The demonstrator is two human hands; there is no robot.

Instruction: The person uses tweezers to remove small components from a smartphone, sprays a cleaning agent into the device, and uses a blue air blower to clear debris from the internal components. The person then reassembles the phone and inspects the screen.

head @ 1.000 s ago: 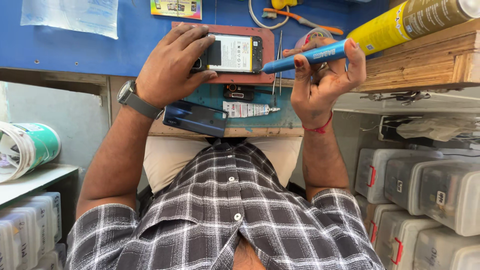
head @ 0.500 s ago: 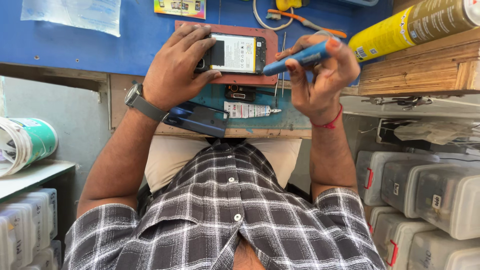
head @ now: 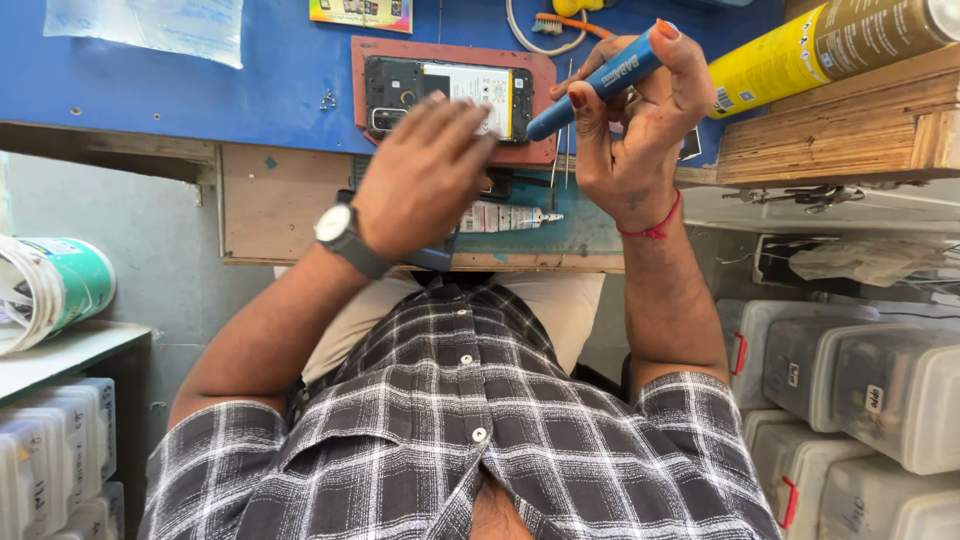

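An opened phone (head: 445,95) with its back cover off lies on a reddish-brown mat (head: 540,150) on the blue bench top. My left hand (head: 425,175), a watch on its wrist, hovers motion-blurred just in front of the phone with fingers apart, holding nothing. It hangs over a dark blue object (head: 435,258) at the bench's near edge. My right hand (head: 635,130), a red thread round its wrist, grips a blue screwdriver (head: 600,78). The screwdriver slants down to the left, its tip end near the phone's right edge.
A small white tube (head: 505,217) and thin metal tools lie on a teal mat beside the phone. A yellow spray can (head: 830,40) rests on a wooden shelf (head: 840,130) at right. Translucent storage bins (head: 860,370) stand lower right. At left a green-and-white roll (head: 50,290) sits on a shelf.
My left hand has let go of the phone and drawn back toward my body. My right hand has stayed beside the phone with the screwdriver.
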